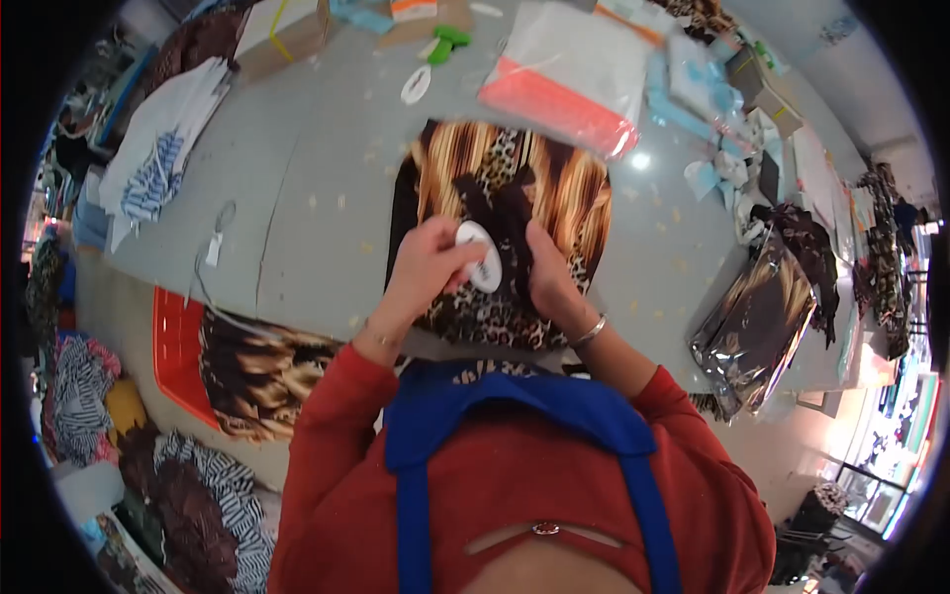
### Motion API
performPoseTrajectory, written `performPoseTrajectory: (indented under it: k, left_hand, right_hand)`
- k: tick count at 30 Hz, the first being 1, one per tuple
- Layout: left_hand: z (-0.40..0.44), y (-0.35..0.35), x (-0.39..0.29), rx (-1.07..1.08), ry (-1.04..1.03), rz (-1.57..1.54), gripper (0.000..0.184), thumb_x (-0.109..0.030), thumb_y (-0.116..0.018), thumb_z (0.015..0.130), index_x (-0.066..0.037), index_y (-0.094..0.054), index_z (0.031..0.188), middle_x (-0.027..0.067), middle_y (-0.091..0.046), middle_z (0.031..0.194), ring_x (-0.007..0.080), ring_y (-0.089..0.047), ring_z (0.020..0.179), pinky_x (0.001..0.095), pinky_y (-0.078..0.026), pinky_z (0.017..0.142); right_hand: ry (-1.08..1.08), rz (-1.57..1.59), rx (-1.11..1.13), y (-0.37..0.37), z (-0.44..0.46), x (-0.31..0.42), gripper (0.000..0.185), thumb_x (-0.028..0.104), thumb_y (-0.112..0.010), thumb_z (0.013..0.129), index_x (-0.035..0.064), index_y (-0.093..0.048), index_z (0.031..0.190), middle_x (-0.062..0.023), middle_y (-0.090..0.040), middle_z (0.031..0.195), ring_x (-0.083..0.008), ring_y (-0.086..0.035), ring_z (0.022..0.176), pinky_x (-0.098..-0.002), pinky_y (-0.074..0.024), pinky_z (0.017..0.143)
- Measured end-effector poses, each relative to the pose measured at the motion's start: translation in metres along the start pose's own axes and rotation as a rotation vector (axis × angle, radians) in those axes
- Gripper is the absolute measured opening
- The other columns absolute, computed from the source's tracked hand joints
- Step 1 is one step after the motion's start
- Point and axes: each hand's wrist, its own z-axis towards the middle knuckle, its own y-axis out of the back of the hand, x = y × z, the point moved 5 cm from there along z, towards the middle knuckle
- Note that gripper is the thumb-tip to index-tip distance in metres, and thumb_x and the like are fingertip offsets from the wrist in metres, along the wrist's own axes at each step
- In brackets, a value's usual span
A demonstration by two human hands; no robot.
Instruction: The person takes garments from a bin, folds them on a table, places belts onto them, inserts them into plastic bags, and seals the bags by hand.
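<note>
A folded garment with leopard and brown-gold streaked print lies on the grey table in front of me. Between the thumb and fingers of my left hand is a white oval hang tag with dark lettering, held over the garment. My right hand is closed at the garment's right side, its thumb against a dark cloth strip that lies over the print. Some of the right fingers are hidden by the cloth.
Another oval tag and a green plastic tool lie farther back on the table. Clear plastic bags are behind the garment. A bagged garment sits at right. Below the table's left edge stands an orange crate with printed cloth.
</note>
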Motion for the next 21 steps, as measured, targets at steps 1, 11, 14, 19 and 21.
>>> performPoseTrajectory:
  k: [1, 11, 14, 19, 21]
  left_hand:
    - [0.006, -0.006, -0.003, 0.002, 0.004, -0.012, 0.017, -0.011, -0.071, 0.082, -0.001, -0.057, 0.084, 0.0036, -0.06, 0.065, 0.0055, -0.05, 0.047, 0.0199, -0.037, 0.039]
    - [0.061, -0.021, 0.017, -0.02, -0.232, 0.291, 0.017, -0.015, -0.07, 0.083, -0.003, -0.057, 0.085, 0.0031, -0.063, 0.068, 0.0073, -0.056, 0.055, 0.0241, -0.043, 0.045]
    - [0.044, -0.041, -0.011, -0.16, -0.533, 0.754, 0.018, -0.014, -0.067, 0.077, -0.004, -0.052, 0.079, 0.0103, -0.056, 0.066, 0.0302, -0.056, 0.061, 0.0395, -0.045, 0.055]
    - [0.042, -0.076, -0.029, -0.195, -1.002, 1.047, 0.019, -0.006, -0.062, 0.065, -0.003, -0.051, 0.08, 0.0137, -0.053, 0.095, 0.0334, -0.052, 0.094, 0.0438, -0.043, 0.078]
    - [0.059, -0.081, -0.015, -0.133, -1.008, 1.056, 0.024, -0.008, -0.063, 0.063, -0.001, -0.049, 0.082, 0.0196, -0.051, 0.111, 0.0413, -0.045, 0.109, 0.0552, -0.032, 0.097]
  right_hand:
    - [-0.006, -0.003, 0.069, -0.004, -0.005, -0.001, 0.051, 0.034, -0.031, 0.103, -0.0041, -0.038, 0.137, -0.0088, -0.047, 0.133, -0.0149, -0.045, 0.12, -0.0287, -0.0308, 0.106]
    - [0.246, -0.881, -0.235, 0.002, -0.043, 0.062, 0.054, 0.042, -0.04, 0.099, -0.0062, -0.054, 0.119, -0.0163, -0.058, 0.114, -0.0215, -0.054, 0.105, -0.031, -0.0396, 0.094]
    - [0.29, -0.897, -0.264, 0.02, -0.035, 0.081, 0.047, 0.039, -0.047, 0.098, -0.0047, -0.061, 0.109, -0.014, -0.062, 0.103, -0.0198, -0.058, 0.094, -0.0301, -0.0439, 0.086]
    - [0.339, -0.907, -0.403, 0.04, 0.002, 0.119, 0.039, 0.033, -0.053, 0.095, -0.0036, -0.065, 0.099, -0.0087, -0.061, 0.074, -0.0134, -0.052, 0.069, -0.0289, -0.045, 0.067]
    - [0.423, -0.932, -0.441, 0.061, 0.04, 0.127, 0.036, 0.031, -0.055, 0.094, -0.0032, -0.065, 0.1, -0.0094, -0.061, 0.074, -0.0134, -0.052, 0.069, -0.0285, -0.0446, 0.066]
